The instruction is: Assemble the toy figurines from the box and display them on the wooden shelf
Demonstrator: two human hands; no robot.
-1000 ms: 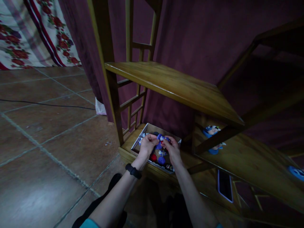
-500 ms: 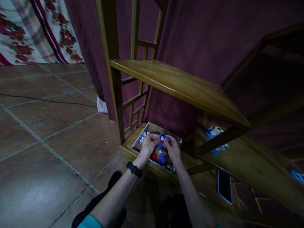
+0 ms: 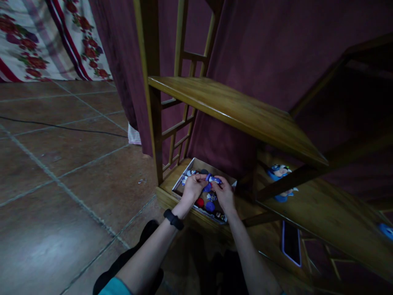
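Both hands meet over a shallow cardboard box (image 3: 194,164) on the low wooden shelf. Between their fingertips is a small purple-blue and white figurine (image 3: 215,180). My left hand (image 3: 193,189), with a black band on its wrist, pinches the figurine from the left. From the other side, my right hand (image 3: 225,196) grips it with bent fingers. Inside the box lie a red round piece (image 3: 200,202), a purple round piece (image 3: 210,206) and several small white-and-blue figures (image 3: 189,175). My fingers cover part of the contents.
A wooden shelf board (image 3: 233,104) juts out above the box. To the right, blue-based figurines (image 3: 279,172) stand behind a slanting wooden bar. A phone (image 3: 291,243) lies on the low shelf. A black cable (image 3: 64,128) crosses the tiled floor.
The view has shifted slightly, so the scene sits a little further right. Both hands stay on the figurine over the box with little visible movement.
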